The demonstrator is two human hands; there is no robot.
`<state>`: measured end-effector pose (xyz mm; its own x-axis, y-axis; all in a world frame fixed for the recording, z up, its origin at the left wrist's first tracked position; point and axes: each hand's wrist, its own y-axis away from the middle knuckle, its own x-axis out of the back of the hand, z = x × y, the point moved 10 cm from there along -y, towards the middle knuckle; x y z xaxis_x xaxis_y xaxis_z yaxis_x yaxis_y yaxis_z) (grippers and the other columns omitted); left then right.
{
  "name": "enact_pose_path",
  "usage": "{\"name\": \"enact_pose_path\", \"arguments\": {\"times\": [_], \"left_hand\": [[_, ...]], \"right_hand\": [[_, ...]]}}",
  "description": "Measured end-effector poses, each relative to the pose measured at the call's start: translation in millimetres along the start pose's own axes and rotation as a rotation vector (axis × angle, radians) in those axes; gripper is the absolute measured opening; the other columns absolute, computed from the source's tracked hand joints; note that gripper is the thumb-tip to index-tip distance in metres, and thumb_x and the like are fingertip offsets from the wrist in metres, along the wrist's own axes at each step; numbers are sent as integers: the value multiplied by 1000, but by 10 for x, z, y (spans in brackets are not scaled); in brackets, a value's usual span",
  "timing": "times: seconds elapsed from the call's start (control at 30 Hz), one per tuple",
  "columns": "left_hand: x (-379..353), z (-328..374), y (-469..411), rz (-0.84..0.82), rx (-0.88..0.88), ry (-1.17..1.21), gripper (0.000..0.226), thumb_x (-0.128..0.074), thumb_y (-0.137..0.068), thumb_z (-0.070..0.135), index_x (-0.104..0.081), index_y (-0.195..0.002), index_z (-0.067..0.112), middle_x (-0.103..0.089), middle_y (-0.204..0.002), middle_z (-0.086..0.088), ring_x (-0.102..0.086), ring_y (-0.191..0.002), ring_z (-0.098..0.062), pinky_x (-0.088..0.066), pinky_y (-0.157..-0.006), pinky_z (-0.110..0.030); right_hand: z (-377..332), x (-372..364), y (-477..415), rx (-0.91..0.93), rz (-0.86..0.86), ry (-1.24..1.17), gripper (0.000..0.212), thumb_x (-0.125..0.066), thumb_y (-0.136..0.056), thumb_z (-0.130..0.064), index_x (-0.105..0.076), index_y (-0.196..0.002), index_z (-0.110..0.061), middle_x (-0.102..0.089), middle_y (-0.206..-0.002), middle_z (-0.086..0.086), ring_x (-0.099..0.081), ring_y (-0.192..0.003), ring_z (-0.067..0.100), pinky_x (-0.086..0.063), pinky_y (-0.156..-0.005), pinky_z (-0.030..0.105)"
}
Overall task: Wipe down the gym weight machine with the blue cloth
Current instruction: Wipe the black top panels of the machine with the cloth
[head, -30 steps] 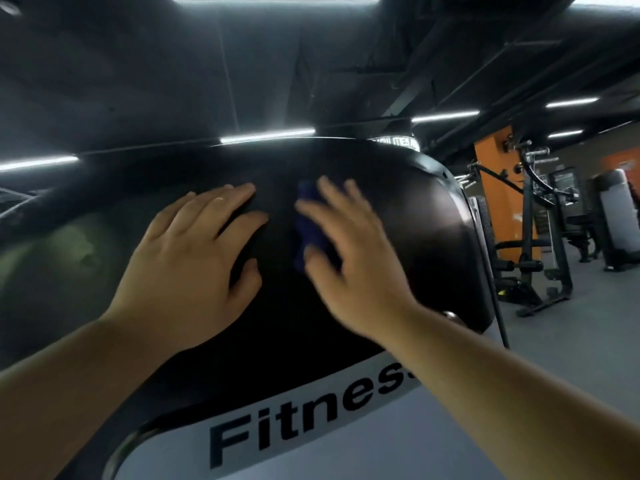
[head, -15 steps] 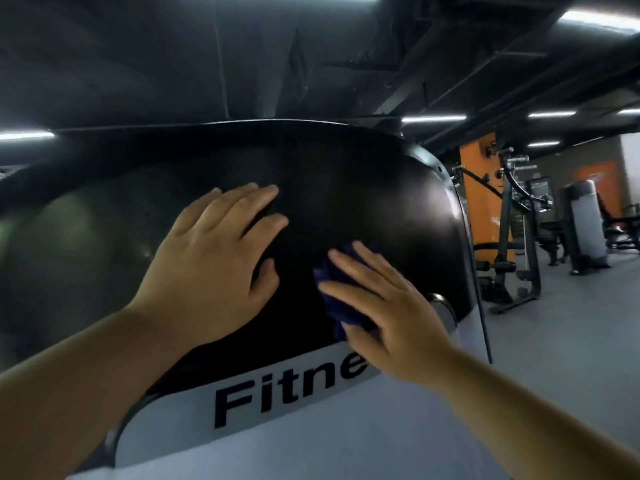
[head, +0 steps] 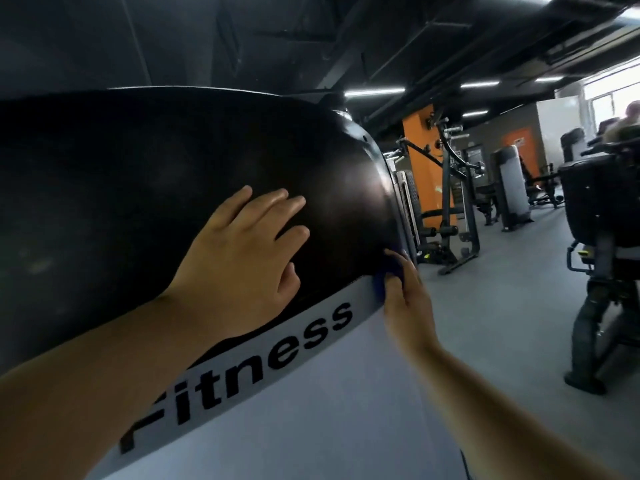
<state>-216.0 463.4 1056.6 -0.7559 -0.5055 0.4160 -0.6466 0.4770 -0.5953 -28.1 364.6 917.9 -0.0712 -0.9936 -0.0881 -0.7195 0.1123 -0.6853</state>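
Observation:
The weight machine's cover (head: 145,188) fills the left of the view: a glossy black dome above a white band lettered "Fitness". My left hand (head: 242,258) rests flat on the black dome with its fingers spread. My right hand (head: 407,299) presses the blue cloth (head: 381,287) against the cover's right edge, where the black part meets the white band. Only a small strip of the cloth shows under my fingers.
Grey gym floor (head: 502,306) opens to the right of the cover. A black frame machine (head: 450,216) stands in front of an orange pillar (head: 420,168). A dark seated machine (head: 602,237) stands at the right edge, with more machines farther back.
My right hand has slid the cloth down and to the right, from the middle of the black dome to its right edge. My left hand stays flat on the dome.

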Motion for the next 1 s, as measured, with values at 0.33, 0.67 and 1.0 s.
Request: {"name": "enact_pose_path", "arguments": {"times": [0.33, 0.67, 1.0], "left_hand": [[-382, 156, -1166, -75, 193, -144, 49, -42, -80, 37, -66, -117, 16, -56, -138, -9, -47, -134, -24, -7, -120, -52], [-629, 289, -1538, -137, 277, -223, 43, -52, -83, 28, -63, -123, 15, -49, -144, -11, -41, -138, -28, -20, -119, -50], [-984, 970, -954, -234, 193, -194, 46, -47, -86, 28, -65, -124, 13, -47, -148, -12, -40, -139, -28, -24, -117, -53]], "right_hand": [[-252, -80, -1048, 394, -239, -14, 49, -35, -91, -40, -40, -140, -44, -24, -156, -21, -17, -148, 3, -14, -116, 14], [-128, -67, -1634, 470, -292, -164, 47, -40, -95, -35, -41, -143, -35, -25, -158, -15, -17, -148, 8, -24, -120, 37], [337, 18, -1187, 293, -353, -228, 48, -40, -99, -42, -33, -147, -37, -22, -161, -9, -15, -150, 16, -29, -118, 46]]}}
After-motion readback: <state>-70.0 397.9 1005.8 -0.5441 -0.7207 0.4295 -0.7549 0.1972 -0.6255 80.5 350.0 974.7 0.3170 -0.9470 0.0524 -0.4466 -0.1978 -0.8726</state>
